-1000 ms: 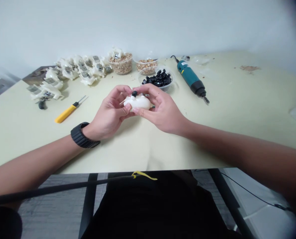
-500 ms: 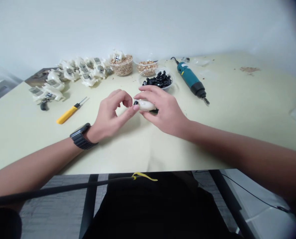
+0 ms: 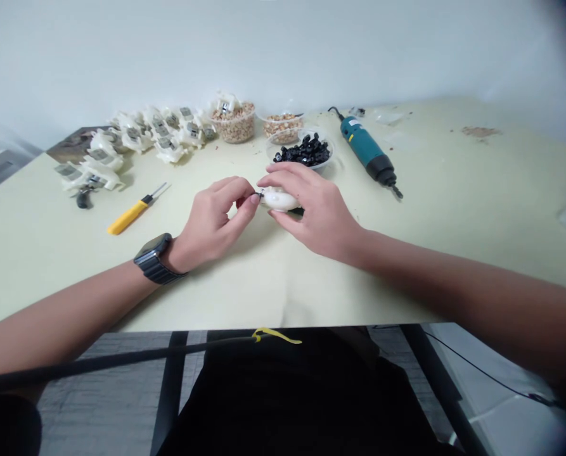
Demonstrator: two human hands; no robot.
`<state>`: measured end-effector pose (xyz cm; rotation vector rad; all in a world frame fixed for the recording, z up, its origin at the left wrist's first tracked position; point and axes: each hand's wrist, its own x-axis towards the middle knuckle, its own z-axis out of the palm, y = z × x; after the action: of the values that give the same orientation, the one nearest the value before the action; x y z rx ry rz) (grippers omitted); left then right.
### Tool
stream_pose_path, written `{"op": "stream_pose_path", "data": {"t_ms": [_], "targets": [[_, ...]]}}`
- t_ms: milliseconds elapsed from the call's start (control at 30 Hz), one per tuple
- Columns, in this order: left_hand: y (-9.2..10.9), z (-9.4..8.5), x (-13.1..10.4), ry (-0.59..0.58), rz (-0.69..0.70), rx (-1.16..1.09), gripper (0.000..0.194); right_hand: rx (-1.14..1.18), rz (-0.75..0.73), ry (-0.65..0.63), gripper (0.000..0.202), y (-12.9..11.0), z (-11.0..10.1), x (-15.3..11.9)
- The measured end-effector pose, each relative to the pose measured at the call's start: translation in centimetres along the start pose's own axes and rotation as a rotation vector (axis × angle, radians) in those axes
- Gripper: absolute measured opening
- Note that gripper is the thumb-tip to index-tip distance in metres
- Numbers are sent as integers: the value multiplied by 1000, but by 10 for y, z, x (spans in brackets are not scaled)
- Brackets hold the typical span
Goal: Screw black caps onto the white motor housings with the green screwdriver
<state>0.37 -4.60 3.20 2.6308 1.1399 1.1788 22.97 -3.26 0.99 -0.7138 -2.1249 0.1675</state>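
My right hand (image 3: 315,209) is closed around a smooth white plastic part (image 3: 281,201), with something dark showing beneath it. At the left end of that part, my left hand (image 3: 220,215) pinches a small black piece (image 3: 258,195) between thumb and index finger. The black piece touches or nearly touches the white part; my fingertips hide most of it. Just behind my hands stands a clear tub (image 3: 331,154) holding many small black pieces (image 3: 306,151).
A yellow-handled screwdriver (image 3: 128,217) lies on the left. Several white plastic assemblies (image 3: 168,147) are grouped at the back left. Two tubs of small brown pieces (image 3: 235,126) stand behind. A teal electric screwdriver (image 3: 366,147) lies back right. A black cable (image 3: 121,358) crosses before the table edge.
My left thumb and index finger have drawn together on the small black piece and shifted slightly left. My right hand keeps its hold on the white part.
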Motion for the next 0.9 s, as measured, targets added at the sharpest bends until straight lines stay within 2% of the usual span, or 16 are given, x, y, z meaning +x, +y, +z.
{"op": "stream_pose_path", "data": {"t_ms": [333, 400, 500, 633, 733, 900], "targets": [[-6, 0, -1, -61, -47, -108, 36, 14, 25, 0, 36, -1, -2, -1], [-9, 3, -2, -43, -41, -137, 33, 15, 34, -7, 36, -1, -2, 0], [-15, 12, -6, 26, -56, -266, 25, 34, 53, 4, 36, -2, -3, 1], [-20, 29, -11, 93, -92, -489, 32, 108, 95, 50, 36, -5, -4, 3], [-20, 39, -12, 84, -106, -630, 30, 158, 123, 75, 36, -7, -4, 5], [-22, 45, -10, 47, -101, -789, 27, 184, 148, 75, 37, -9, -1, 6]]}}
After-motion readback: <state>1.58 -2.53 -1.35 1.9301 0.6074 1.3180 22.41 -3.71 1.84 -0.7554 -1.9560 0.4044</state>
